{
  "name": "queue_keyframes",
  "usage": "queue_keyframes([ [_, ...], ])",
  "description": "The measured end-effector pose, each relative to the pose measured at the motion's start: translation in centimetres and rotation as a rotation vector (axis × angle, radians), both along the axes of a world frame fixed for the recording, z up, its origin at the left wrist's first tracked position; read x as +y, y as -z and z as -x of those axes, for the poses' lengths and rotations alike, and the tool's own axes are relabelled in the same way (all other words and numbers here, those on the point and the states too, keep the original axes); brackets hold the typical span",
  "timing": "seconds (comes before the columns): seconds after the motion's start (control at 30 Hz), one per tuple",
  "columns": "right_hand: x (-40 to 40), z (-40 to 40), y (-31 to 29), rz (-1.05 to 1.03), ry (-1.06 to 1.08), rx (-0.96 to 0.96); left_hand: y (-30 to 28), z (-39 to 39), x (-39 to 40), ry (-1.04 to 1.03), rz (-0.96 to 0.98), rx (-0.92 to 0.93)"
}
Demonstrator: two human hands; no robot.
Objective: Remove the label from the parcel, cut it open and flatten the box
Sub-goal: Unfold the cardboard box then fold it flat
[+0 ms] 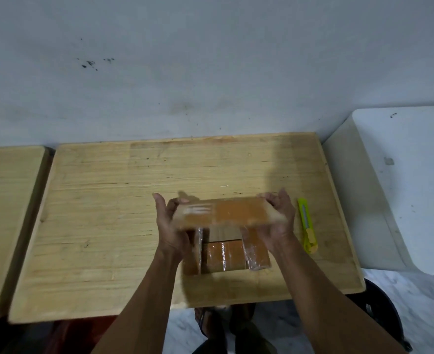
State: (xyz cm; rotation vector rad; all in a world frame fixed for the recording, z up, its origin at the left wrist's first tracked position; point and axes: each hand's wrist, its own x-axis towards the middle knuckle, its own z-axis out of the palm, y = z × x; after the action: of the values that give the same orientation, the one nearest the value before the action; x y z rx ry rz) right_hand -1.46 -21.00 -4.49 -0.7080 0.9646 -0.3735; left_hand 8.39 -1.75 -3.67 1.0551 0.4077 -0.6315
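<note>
While both hands, left (171,221) and right (278,215), clasp the box (226,226) ends near the tabletop's (108,200) front edge, probably turning it, the cutter (307,224) waits beside.

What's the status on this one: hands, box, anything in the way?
Both hands, left and right, grip the box ends. Box blurred, taped, label still on. Cutter lies untouched right of it. Nothing in the way.

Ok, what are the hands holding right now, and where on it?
Both hold the cardboard box: the left hand grips its left end and the right hand its right end, fingers curled round the ends. The utility knife lies untouched on the table.
</note>
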Motion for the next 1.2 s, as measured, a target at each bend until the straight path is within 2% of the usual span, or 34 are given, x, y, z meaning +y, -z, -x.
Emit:
queue_keyframes([
  [0.1, -1.3, 0.6, 0.4, 0.192, -0.223, 0.076, -0.3, -0.3, 0.7, 0.120, 0.005, 0.092],
  [0.17, -1.6, 1.0, 0.9, 0.252, -0.305, 0.116, -0.8, -0.3, 0.9, 0.191, -0.040, 0.090],
  [0.33, -0.8, 1.1, -1.3, 0.210, -0.427, 0.146, -1.1, 0.4, 1.6, 0.244, -0.317, -0.069],
  [0.43, -0.4, 1.2, -1.8, 0.322, -0.471, 0.186, -0.9, 0.5, 2.1, 0.318, -0.369, -0.118],
  [0.53, -0.1, 2.0, -1.4, 0.435, -0.581, 0.239, -1.1, 0.5, 2.4, 0.406, -0.531, -0.249],
  [0.73, 1.0, 3.1, -1.5, 0.567, -0.705, 0.293, -1.4, 1.8, 2.0, 0.435, -0.625, -0.359],
  [0.9, 2.0, 3.5, -2.1, 0.811, -0.814, 0.367, -1.1, 2.6, 0.8, 0.386, -0.753, -0.473],
  [1.07, 2.8, 4.1, -0.8, 1.081, -0.928, 0.438, -0.2, 2.4, 0.6, 0.509, -0.894, -0.618],
  [1.13, 3.1, 4.4, -0.1, 1.101, -0.915, 0.445, 0.2, 2.6, 0.6, 0.571, -0.933, -0.667],
  [1.2, 3.4, 4.5, 0.2, 1.111, -0.901, 0.452, 0.5, 2.9, 0.3, 0.564, -0.887, -0.643],
])
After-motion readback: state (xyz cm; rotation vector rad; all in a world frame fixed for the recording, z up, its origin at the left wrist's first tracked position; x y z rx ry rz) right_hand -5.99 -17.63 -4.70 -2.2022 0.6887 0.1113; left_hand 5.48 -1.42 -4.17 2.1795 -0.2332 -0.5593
